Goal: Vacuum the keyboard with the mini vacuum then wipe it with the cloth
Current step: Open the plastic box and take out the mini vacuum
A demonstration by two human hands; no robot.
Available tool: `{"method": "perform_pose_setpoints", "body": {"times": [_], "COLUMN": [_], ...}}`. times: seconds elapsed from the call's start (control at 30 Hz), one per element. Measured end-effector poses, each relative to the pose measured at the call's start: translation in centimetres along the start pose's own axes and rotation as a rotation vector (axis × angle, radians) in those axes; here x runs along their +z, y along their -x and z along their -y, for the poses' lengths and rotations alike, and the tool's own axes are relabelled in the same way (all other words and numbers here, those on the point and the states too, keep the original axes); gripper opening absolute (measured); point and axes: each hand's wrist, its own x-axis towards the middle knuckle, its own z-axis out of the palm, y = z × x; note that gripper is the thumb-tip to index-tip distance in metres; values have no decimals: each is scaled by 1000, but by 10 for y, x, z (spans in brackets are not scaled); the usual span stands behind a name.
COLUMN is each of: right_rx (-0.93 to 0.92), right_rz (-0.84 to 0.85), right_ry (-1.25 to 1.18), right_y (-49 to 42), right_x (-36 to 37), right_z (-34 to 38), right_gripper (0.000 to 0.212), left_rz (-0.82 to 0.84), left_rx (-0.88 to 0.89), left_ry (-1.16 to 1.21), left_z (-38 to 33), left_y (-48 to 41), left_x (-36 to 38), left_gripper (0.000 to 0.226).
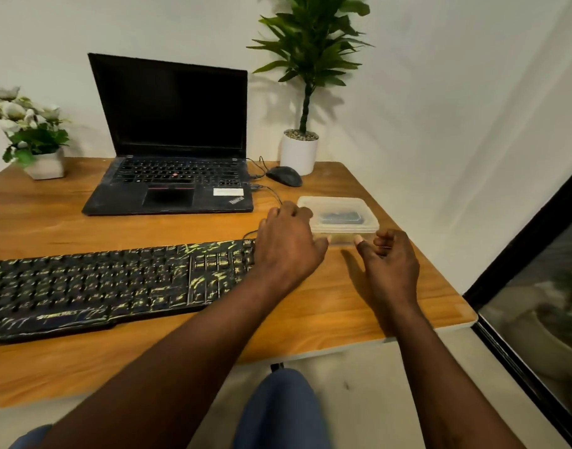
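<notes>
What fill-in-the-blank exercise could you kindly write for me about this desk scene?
1. The laptop stands ____.
2. The mouse lies beside the white plant ____.
3. The clear container sits to the ____ of the keyboard.
Missing words: open; pot; right.

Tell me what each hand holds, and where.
Left hand touches the left end of the plastic container; grip cannot be told. Right hand holds nothing.
</notes>
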Motion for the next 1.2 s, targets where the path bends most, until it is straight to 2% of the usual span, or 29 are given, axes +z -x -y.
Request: {"method": "perform_pose_setpoints", "body": {"times": [0.1,0.2,0.3,0.43,0.57,0.63,0.7,0.8,1.03,1.2], "right_rx": [19,32,26,5,65,122,169,147,113,106], "right_rz": [-22,56,135,135,-94,-178,-186,-86,2,41], "right_ry": [-19,-26,-72,-99,-135,-192,-218,-162,-113,-98], "right_y": [-11,-21,-23,-17,-7,-4,-2,-2,-10,-29], "right_x": [1,3,4,1,-12,-20,-26,-28,-14,6], "right_z": [-6,-10,-12,-14,-14,-18,-22,-22,-15,-7], "right_gripper": [52,70,74,67,35,33,31,22,33,35], "left_rz": [19,59,22,-13,-112,-142,-152,-148,-115,-152], "left_rx": [-201,-375,-432,-414,-380,-359,-357,-390,-381,-470], "left_ry": [260,487,650,581,585,607,637,637,525,506], "left_z": [-6,-18,-24,-32,-37,-42,-42,-40,-40,-42], "left_y": [-17,-23,-18,3,29,43,50,45,35,19], "left_x": [12,30,45,52,54,50,50,54,58,60], "left_gripper": [84,100,109,101,80,65,58,63,82,85]}}
